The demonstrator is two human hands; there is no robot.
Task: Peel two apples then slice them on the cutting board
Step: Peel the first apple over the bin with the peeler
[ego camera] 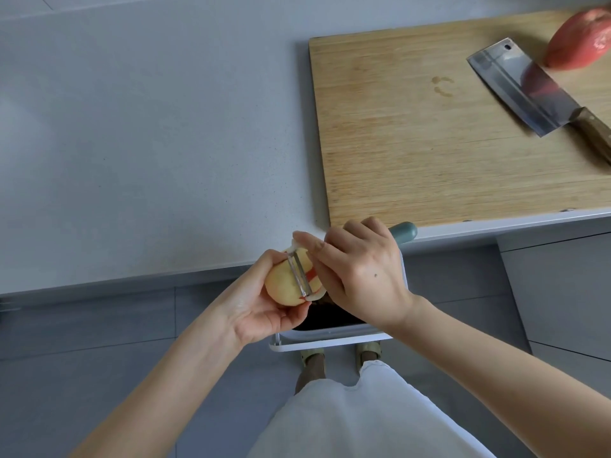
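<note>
My left hand (pixel 254 305) grips an apple (pixel 281 285) that is mostly pale and peeled, with a strip of red skin left beside the blade. My right hand (pixel 360 276) holds a peeler (pixel 301 276) by its grey-green handle, and the blade lies across the apple. Both hands hover just off the counter's front edge, above a bin. A second apple (pixel 578 38), red and unpeeled, sits at the far right corner of the wooden cutting board (pixel 413 127). A cleaver (pixel 522 87) with a wooden handle lies flat on the board beside it.
A white-rimmed bin (pixel 330 338) with a dark inside stands on the floor under my hands. The grey countertop (pixel 148 143) stretches left of the board. Grey cabinet fronts (pixel 562 285) lie below the counter edge, with grey floor tiles underneath.
</note>
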